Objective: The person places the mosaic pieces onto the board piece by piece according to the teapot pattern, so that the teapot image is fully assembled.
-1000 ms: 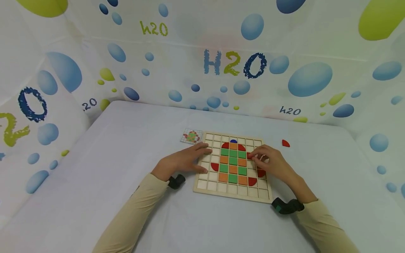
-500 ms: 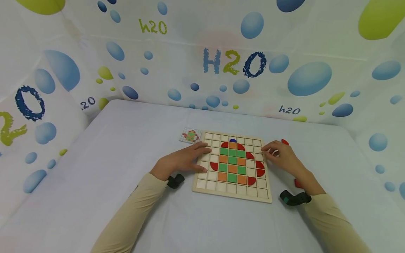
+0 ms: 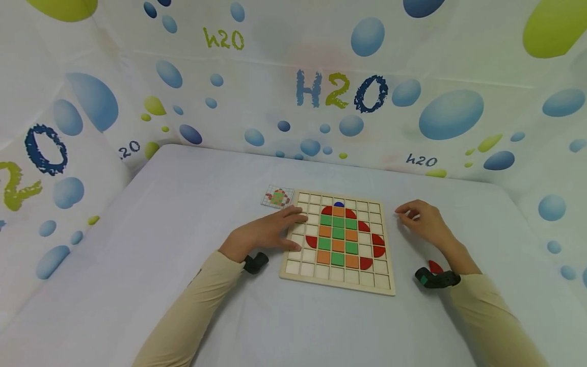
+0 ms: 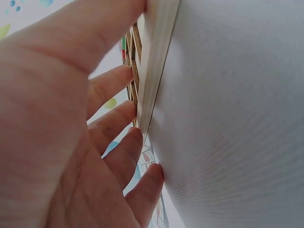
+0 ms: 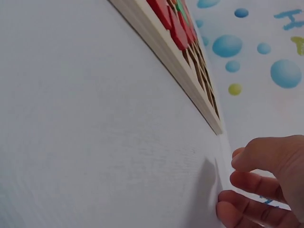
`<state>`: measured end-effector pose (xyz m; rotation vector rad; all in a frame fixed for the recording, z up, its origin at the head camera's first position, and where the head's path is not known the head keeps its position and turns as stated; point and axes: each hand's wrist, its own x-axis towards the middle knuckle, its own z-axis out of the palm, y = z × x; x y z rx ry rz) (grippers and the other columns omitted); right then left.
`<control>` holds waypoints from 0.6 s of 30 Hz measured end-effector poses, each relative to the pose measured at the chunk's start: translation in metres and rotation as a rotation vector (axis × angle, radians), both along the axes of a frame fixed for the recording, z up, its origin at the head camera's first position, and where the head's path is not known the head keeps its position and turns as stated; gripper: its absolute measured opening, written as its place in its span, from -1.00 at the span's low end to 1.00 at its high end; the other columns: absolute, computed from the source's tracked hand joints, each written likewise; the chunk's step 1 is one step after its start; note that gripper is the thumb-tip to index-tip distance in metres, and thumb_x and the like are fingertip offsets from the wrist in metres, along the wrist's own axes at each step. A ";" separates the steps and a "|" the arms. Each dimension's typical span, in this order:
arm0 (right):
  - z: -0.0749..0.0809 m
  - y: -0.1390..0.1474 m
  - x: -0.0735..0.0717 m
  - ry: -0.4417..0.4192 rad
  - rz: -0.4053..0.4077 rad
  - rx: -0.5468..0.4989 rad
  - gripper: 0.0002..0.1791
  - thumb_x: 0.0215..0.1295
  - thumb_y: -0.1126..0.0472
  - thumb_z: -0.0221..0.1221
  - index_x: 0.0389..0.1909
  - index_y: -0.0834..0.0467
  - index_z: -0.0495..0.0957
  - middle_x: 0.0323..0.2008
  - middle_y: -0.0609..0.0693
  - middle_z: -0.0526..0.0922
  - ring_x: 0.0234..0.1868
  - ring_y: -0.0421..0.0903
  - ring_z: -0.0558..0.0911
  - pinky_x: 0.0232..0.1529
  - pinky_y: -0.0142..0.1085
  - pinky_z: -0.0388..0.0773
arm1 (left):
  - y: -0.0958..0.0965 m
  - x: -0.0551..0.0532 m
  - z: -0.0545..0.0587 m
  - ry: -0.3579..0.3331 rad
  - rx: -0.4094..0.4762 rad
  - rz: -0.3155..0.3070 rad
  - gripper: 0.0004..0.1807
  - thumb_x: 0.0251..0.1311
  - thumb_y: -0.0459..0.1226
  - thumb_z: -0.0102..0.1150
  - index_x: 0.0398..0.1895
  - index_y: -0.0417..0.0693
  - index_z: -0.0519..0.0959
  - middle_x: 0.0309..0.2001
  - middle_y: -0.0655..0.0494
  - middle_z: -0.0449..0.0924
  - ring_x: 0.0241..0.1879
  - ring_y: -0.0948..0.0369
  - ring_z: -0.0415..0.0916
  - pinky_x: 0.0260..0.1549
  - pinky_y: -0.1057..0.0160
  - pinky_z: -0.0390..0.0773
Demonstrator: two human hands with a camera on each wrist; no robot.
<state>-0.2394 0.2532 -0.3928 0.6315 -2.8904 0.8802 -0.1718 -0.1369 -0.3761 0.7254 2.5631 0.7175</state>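
Note:
A square wooden grid board [image 3: 337,285] lies on the table, with green, orange and red tiles and one blue piece set in its cells. My left hand [image 3: 263,235] rests at its left edge, fingers spread and fairly straight; in the left wrist view the fingertips [image 4: 126,73] lie along the board's wooden rim. To the right of the board, my right hand [image 3: 422,219] hovers apart from it, fingers loosely bent. No piece shows between its thumb and fingers in the right wrist view. A red quarter-round tile [image 3: 434,267] lies beside the right wrist, partly covered.
A small card [image 3: 277,197] with a coloured grid picture lies at the board's upper left corner. Behind the white tabletop [image 3: 206,173] hangs a cloth [image 3: 275,102] printed with blue and green drops. Dark wrist cameras [image 3: 437,278] sit under both wrists.
My right hand has let go of a red tile on the board and moved right, off the board. It now covers the spot where a loose red tile lay. The left hand stays put.

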 end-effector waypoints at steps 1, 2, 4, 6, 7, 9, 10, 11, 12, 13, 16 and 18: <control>0.001 0.001 0.000 -0.009 -0.013 0.007 -0.84 0.27 0.40 0.19 -0.16 0.35 0.64 -0.18 0.28 0.60 -0.26 0.11 0.58 -0.39 -0.37 0.50 | 0.000 0.000 0.000 -0.002 -0.001 0.002 -0.18 0.22 -0.02 0.30 0.48 -0.07 0.19 0.53 -0.08 -0.04 0.50 -0.06 -0.05 0.37 -0.07 0.15; 0.002 0.002 -0.001 -0.014 -0.026 0.014 -0.83 0.27 0.40 0.18 -0.16 0.36 0.64 -0.18 0.28 0.60 -0.26 0.11 0.57 -0.38 -0.36 0.49 | 0.000 0.000 0.000 -0.002 -0.002 0.003 -0.17 0.22 -0.02 0.30 0.48 -0.07 0.19 0.53 -0.08 -0.04 0.50 -0.06 -0.05 0.37 -0.07 0.15; 0.003 0.004 -0.001 -0.028 -0.056 0.020 -0.82 0.27 0.39 0.16 -0.15 0.37 0.63 -0.18 0.29 0.58 -0.25 0.10 0.55 -0.37 -0.35 0.47 | 0.000 0.000 0.001 -0.002 -0.004 0.006 -0.17 0.22 -0.02 0.30 0.48 -0.07 0.19 0.53 -0.08 -0.04 0.50 -0.06 -0.05 0.37 -0.08 0.15; 0.003 0.004 -0.002 -0.038 -0.085 0.020 -0.81 0.28 0.38 0.15 -0.14 0.38 0.62 -0.16 0.30 0.56 -0.24 0.11 0.53 -0.37 -0.36 0.46 | 0.000 0.001 0.001 -0.003 -0.004 0.009 -0.17 0.22 -0.02 0.30 0.48 -0.07 0.19 0.53 -0.08 -0.04 0.50 -0.06 -0.05 0.37 -0.08 0.15; 0.003 0.005 -0.002 -0.040 -0.098 0.016 -0.81 0.27 0.39 0.15 -0.14 0.39 0.61 -0.16 0.31 0.54 -0.23 0.11 0.53 -0.38 -0.36 0.46 | 0.000 0.001 0.001 -0.005 -0.003 0.010 -0.17 0.22 -0.02 0.30 0.48 -0.07 0.19 0.53 -0.08 -0.04 0.50 -0.06 -0.05 0.37 -0.08 0.15; 0.002 0.006 -0.004 -0.039 -0.114 0.005 -0.81 0.27 0.40 0.15 -0.14 0.41 0.60 -0.13 0.33 0.51 -0.23 0.13 0.53 -0.39 -0.38 0.45 | 0.000 0.000 0.001 -0.009 -0.001 0.011 -0.17 0.22 -0.02 0.30 0.48 -0.07 0.19 0.53 -0.08 -0.04 0.50 -0.06 -0.05 0.37 -0.08 0.15; 0.002 0.007 -0.005 -0.038 -0.120 -0.002 -0.80 0.26 0.41 0.16 -0.14 0.41 0.60 -0.11 0.34 0.50 -0.23 0.14 0.53 -0.40 -0.40 0.45 | 0.000 0.000 0.001 -0.010 -0.002 0.011 -0.17 0.22 -0.02 0.30 0.48 -0.07 0.19 0.53 -0.08 -0.04 0.50 -0.06 -0.05 0.37 -0.08 0.14; 0.001 0.008 -0.005 -0.035 -0.122 -0.009 -0.80 0.25 0.42 0.16 -0.14 0.42 0.60 -0.09 0.36 0.47 -0.22 0.15 0.54 -0.40 -0.42 0.44 | 0.000 0.000 0.000 -0.013 -0.002 0.011 -0.17 0.22 -0.02 0.30 0.48 -0.07 0.19 0.53 -0.08 -0.05 0.50 -0.06 -0.05 0.37 -0.08 0.14; 0.000 0.009 -0.006 -0.033 -0.121 -0.015 -0.79 0.24 0.42 0.17 -0.13 0.43 0.60 -0.06 0.38 0.45 -0.23 0.16 0.54 -0.40 -0.43 0.44 | 0.000 0.000 0.000 -0.013 -0.003 0.010 -0.17 0.22 -0.02 0.30 0.48 -0.07 0.19 0.53 -0.08 -0.05 0.50 -0.06 -0.06 0.37 -0.08 0.14; 0.000 0.010 -0.007 -0.031 -0.121 -0.023 -0.78 0.23 0.43 0.17 -0.12 0.44 0.60 -0.04 0.40 0.42 -0.23 0.17 0.55 -0.41 -0.44 0.44 | 0.000 0.000 0.000 -0.014 -0.005 0.009 -0.17 0.22 -0.02 0.30 0.48 -0.07 0.19 0.53 -0.08 -0.05 0.50 -0.06 -0.06 0.37 -0.08 0.14; -0.001 0.011 -0.008 -0.044 -0.126 -0.024 -0.72 0.21 0.43 0.18 -0.07 0.46 0.58 0.01 0.44 0.36 -0.24 0.18 0.54 -0.39 -0.42 0.43 | 0.000 0.000 -0.001 -0.011 -0.007 0.007 -0.17 0.22 -0.02 0.29 0.48 -0.07 0.18 0.53 -0.08 -0.06 0.50 -0.06 -0.07 0.37 -0.08 0.14; -0.002 0.012 -0.010 -0.063 -0.133 -0.009 -0.70 0.22 0.41 0.18 -0.04 0.47 0.56 0.01 0.45 0.36 -0.24 0.16 0.52 -0.38 -0.38 0.43 | 0.000 -0.001 0.000 -0.010 -0.007 0.007 -0.17 0.22 -0.02 0.29 0.49 -0.07 0.18 0.53 -0.08 -0.06 0.50 -0.06 -0.07 0.37 -0.08 0.14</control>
